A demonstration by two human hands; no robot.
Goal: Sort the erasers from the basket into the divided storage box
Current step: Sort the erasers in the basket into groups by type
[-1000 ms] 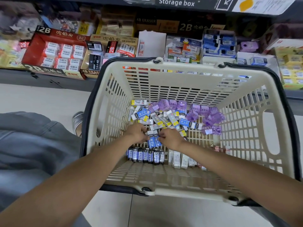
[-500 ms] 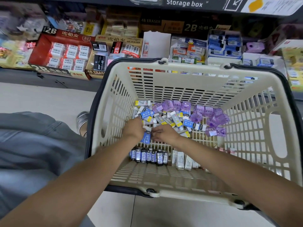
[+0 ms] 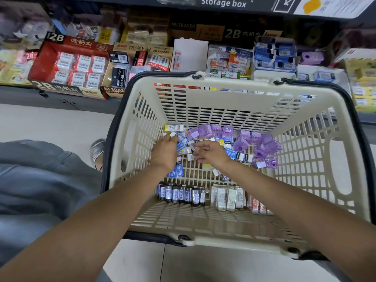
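Left hand: the left hand (image 3: 165, 150) is down in the cream slatted plastic shopping basket (image 3: 223, 104), fingers curled into the loose pile, and they look to be gripping a blue-and-white wrapped eraser (image 3: 182, 143) that pokes out at its fingertips.
Right hand: the right hand (image 3: 211, 152) sits just beside the left, fingers bent over small white erasers (image 3: 190, 153); whether it has actually pinched one, I cannot tell.
Between the hands: a jumble of white, blue and yellow wrapped erasers, touching both sets of fingertips.
Beyond the fingertips: a yellow-and-white boxed eraser (image 3: 175, 128) lies against the far wall of the basket.
Right of the right hand: a cluster of clear purple plastic cube erasers (image 3: 254, 142) is heaped along the far side, and a long blue-and-white eraser (image 3: 238, 155) lies just off the wrist.
Under the left wrist: a flat blue packet (image 3: 176, 172) rests on the basket floor.
Nearer than both wrists: a tidy row of dark blue-labelled erasers (image 3: 182, 193) stands on edge, and beside it, under the right forearm, a row of white-sleeved erasers (image 3: 227, 197).
Far side, past the basket: the divided storage box of cardboard compartments (image 3: 230, 62) on the low shelf holds stocked erasers, with a red 2B eraser carton (image 3: 69, 66) off to the left.
Overhead: a dark shelf strip reads "Storage box" (image 3: 223, 3).
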